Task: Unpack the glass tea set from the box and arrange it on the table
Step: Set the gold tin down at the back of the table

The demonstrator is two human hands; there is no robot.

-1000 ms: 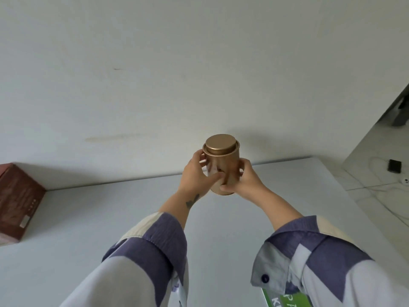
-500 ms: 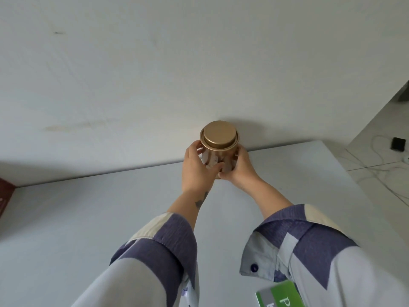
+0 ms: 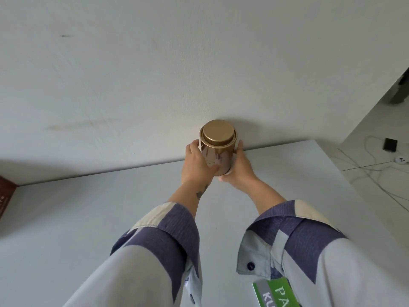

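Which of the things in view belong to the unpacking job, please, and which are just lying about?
Job: gold tin, held by left hand and right hand; table; brown box.
Lying about: black adapter, white cables, green badge.

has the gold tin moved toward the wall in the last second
Yes. The gold tin, held by the left hand and right hand, now sits nearer the table's back edge by the wall.

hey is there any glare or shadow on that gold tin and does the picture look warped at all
Head view: the gold tin, gripped by the left hand and right hand, shows soft reflections on its side, no harsh glare; it casts a faint shadow on the wall; wide-angle bend slants the table edge; focus is sharp.
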